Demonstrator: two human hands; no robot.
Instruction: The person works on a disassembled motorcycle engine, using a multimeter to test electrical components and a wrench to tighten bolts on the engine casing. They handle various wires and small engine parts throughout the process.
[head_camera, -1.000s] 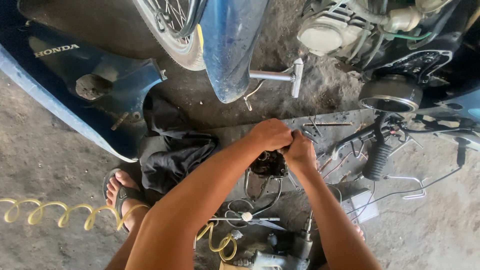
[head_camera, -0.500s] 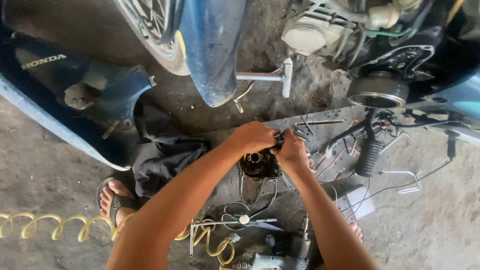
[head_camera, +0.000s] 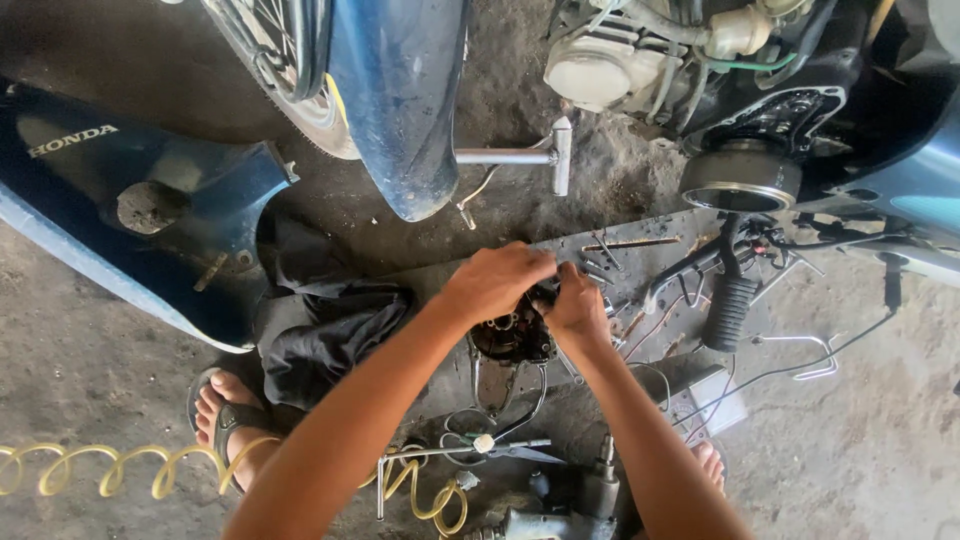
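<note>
greasy black metal, a small engine part (head_camera: 512, 338), sits on a flat board (head_camera: 660, 255) on the dirt floor, just below the two hands. left hand (head_camera: 493, 281) curls over its top edge, fingers closed down on it; right hand (head_camera: 576, 303) pinches in from the other side, touching the same part. dark cloth (head_camera: 330, 335) lies beside it on the left, a blue fender (head_camera: 400, 100) hangs above, and a yellow coiled hose (head_camera: 100, 470) runs along the ground near a sandalled foot (head_camera: 225, 415).

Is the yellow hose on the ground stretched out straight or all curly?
Curly. The yellow air hose lies in spiral loops across the concrete floor, running past the sandalled foot.
</note>
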